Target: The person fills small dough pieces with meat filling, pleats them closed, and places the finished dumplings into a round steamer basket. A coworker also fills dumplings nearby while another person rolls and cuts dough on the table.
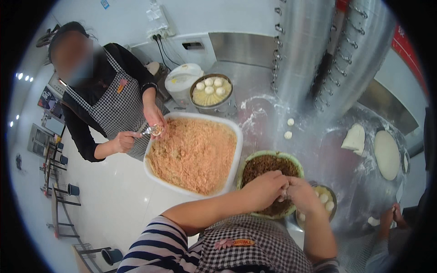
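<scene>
Above a pale green basin of dark brown filling, my left hand and my right hand meet with their fingertips together. They pinch a small pale dough bun between them, mostly hidden by the fingers. Just beyond my right forearm, a round steamer holds several small white buns, partly covered by that arm. To the left of the green basin stands a large white tub full of orange-pink minced filling.
Across the tub, a co-worker holds a spoon and a filled wrapper. Another steamer of buns sits at the back. Two dough pieces, a cut dough block and a dough slab lie on the floured steel table. Another person's hands work at right.
</scene>
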The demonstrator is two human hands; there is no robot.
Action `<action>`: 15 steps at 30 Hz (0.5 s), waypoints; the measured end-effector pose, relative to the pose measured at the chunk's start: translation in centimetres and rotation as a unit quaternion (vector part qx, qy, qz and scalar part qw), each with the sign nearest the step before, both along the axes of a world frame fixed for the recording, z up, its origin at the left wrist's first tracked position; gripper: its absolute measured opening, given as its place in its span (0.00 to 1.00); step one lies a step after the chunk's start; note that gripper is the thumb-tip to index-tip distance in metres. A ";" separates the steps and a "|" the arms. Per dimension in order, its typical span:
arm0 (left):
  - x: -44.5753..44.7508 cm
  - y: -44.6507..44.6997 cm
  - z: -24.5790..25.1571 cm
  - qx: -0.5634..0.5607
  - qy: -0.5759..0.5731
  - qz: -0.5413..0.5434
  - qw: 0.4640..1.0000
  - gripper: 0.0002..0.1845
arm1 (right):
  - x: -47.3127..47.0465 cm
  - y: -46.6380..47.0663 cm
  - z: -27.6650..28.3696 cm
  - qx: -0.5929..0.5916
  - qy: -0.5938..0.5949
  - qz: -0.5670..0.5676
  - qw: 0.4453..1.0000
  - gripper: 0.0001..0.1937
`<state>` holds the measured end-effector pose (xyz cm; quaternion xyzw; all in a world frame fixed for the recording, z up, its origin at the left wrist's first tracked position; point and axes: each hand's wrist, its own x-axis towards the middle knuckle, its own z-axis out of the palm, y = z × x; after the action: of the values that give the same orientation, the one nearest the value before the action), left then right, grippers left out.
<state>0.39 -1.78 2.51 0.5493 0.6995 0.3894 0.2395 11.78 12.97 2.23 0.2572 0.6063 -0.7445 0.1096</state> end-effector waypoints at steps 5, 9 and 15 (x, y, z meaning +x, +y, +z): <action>-0.5 -0.3 0.8 0.003 -0.033 0.045 0.998 0.10 | -0.2 1.6 -0.1 -0.249 0.059 0.002 0.967 0.17; -0.9 -0.8 0.7 0.163 0.043 0.072 0.983 0.16 | -0.4 1.5 -1.4 -0.387 0.127 0.009 0.913 0.24; 0.6 -1.1 0.3 0.116 0.026 0.107 0.987 0.17 | -1.0 -0.9 -2.3 -0.275 0.003 -0.104 0.956 0.25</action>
<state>0.98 -2.89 2.81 0.5052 0.7105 0.4768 0.1125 10.76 12.05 -0.05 0.2764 0.3484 -0.8905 0.0957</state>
